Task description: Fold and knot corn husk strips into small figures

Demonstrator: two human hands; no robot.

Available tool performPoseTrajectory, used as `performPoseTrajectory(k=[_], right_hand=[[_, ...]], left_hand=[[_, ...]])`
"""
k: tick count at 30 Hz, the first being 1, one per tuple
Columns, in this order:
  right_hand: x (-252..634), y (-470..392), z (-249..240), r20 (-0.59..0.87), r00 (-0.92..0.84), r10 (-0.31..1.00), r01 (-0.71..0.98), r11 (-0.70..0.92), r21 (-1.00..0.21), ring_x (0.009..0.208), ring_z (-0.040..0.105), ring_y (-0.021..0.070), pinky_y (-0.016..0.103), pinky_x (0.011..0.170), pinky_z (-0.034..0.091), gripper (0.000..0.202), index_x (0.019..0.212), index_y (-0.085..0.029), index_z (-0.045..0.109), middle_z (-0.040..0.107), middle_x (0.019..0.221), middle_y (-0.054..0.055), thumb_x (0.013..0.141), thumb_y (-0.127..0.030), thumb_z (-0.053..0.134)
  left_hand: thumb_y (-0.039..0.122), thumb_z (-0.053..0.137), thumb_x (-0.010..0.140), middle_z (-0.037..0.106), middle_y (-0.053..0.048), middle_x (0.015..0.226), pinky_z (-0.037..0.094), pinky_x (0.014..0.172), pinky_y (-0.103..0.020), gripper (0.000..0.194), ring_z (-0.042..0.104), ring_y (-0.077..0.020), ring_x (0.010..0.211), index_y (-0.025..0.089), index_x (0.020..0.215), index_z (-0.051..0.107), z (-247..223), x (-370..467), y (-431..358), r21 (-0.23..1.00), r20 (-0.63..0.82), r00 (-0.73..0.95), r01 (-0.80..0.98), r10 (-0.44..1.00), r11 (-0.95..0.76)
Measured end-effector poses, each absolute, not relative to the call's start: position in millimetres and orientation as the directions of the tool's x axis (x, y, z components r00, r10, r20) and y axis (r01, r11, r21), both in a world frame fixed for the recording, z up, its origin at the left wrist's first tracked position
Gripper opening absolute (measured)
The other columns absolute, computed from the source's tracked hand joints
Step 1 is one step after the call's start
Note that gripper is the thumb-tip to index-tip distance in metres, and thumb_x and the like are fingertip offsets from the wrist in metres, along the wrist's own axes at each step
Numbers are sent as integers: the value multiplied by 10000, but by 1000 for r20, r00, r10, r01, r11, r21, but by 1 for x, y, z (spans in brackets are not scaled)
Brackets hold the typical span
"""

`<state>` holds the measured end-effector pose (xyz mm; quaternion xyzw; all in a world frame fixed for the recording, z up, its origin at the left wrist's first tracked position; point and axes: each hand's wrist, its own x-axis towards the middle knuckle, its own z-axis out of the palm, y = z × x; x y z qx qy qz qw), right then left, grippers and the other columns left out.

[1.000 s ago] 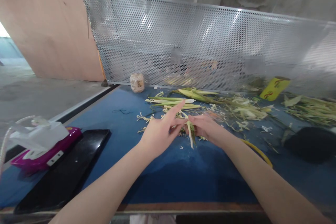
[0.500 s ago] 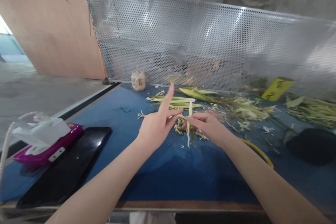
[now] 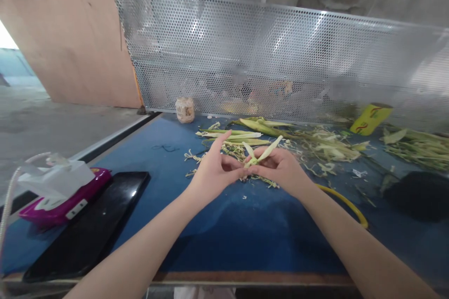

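Note:
My left hand (image 3: 213, 169) and my right hand (image 3: 282, 168) meet over the middle of the blue table (image 3: 224, 243). Both are closed at the fingertips on a pale green corn husk strip (image 3: 269, 148), whose two ends stick up in a V between them. The left index finger points up and away. Fingers hide the lower part of the strip. Just behind and under the hands lie knotted, twisted husk pieces (image 3: 269, 182). Longer flat husk strips (image 3: 245, 135) rest beyond them, with whole green husk leaves (image 3: 261, 126) further back.
A perforated metal screen (image 3: 224, 51) stands along the table's back. A wrapped roll (image 3: 185, 110) and a yellow tube (image 3: 371, 119) stand near it. More husk heaps (image 3: 417, 147) lie right. A yellow hoop (image 3: 345, 203) is beside my right forearm; a black tray (image 3: 91, 219) and purple power strip (image 3: 66, 201) lie left.
The hands have come together, and the husk strip that hung upright now shows two ends angled up in a V. My left fingers have closed in on it.

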<state>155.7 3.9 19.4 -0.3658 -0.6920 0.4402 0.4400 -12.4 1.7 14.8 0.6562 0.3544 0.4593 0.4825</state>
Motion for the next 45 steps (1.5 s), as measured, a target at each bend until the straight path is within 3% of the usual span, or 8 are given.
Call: performPoseTrajectory(k=[8, 16, 20, 26, 30, 35, 41, 45], right_hand=[[159, 7, 20, 239, -375, 896, 71, 285, -956, 572, 556, 95, 247, 572, 463, 59, 740, -202, 616, 610, 683, -24, 695, -237, 630], [161, 12, 8, 261, -321, 910, -48, 260, -964, 615, 527, 87, 243, 628, 438, 103, 752, -206, 670, 626, 718, -15, 675, -275, 683], [161, 15, 8, 297, -286, 911, -109, 277, -955, 670, 552, 109, 279, 694, 444, 109, 743, -237, 695, 655, 750, -8, 666, -314, 691], [156, 12, 9, 289, -342, 894, -147, 253, -956, 927, 570, 173, 359, 888, 397, 157, 857, -300, 707, 658, 960, 18, 713, -324, 650], [153, 8, 8, 328, -355, 875, -126, 303, -945, 1074, 499, 214, 378, 905, 395, 153, 865, -308, 709, 586, 1134, 22, 733, -318, 631], [155, 10, 7, 349, -308, 885, -118, 328, -937, 1109, 471, 195, 381, 965, 346, 144, 859, -321, 707, 584, 1130, 13, 757, -315, 607], [153, 10, 5, 333, -286, 899, -129, 308, -943, 986, 528, 187, 327, 791, 453, 122, 799, -317, 715, 583, 1060, 14, 688, -295, 672], [153, 10, 6, 361, -220, 907, -112, 344, -932, 876, 553, 175, 319, 709, 464, 57, 714, -281, 717, 603, 939, 24, 681, -296, 673]], left_hand=[[198, 707, 630, 657, -14, 622, 454, 539, -258, 894, 636, -178, 648, 162, 1337, 160, 13, -15, 4, 993, 120, 522, -72, 844, -97], [194, 716, 619, 647, -10, 609, 460, 548, -270, 957, 632, -172, 620, 140, 1357, 110, 10, -15, 2, 998, 60, 542, -37, 838, -47], [241, 705, 636, 644, -12, 672, 477, 605, -312, 936, 630, -167, 631, 183, 1359, 113, 8, -13, 1, 992, 122, 539, -52, 833, -112], [343, 733, 581, 576, -107, 1055, 462, 754, -361, 963, 562, -218, 937, 196, 1349, 170, 4, -8, 2, 933, 332, 319, 25, 888, -359], [317, 675, 663, 621, -90, 1016, 454, 781, -368, 858, 573, -198, 912, 193, 1346, 170, 1, -3, 2, 935, 354, 265, -73, 897, -347], [231, 620, 721, 653, -76, 992, 435, 845, -354, 886, 577, -177, 948, 199, 1383, 32, 5, 0, -4, 930, 363, 290, -179, 886, -322], [268, 642, 709, 656, 6, 721, 461, 782, -333, 863, 615, -150, 752, 194, 1375, 99, 7, -1, -4, 940, 332, 263, -171, 906, -295], [242, 628, 717, 647, 2, 737, 463, 770, -310, 827, 611, -137, 739, 181, 1365, 117, 8, 0, -4, 940, 331, 254, -173, 909, -294]])
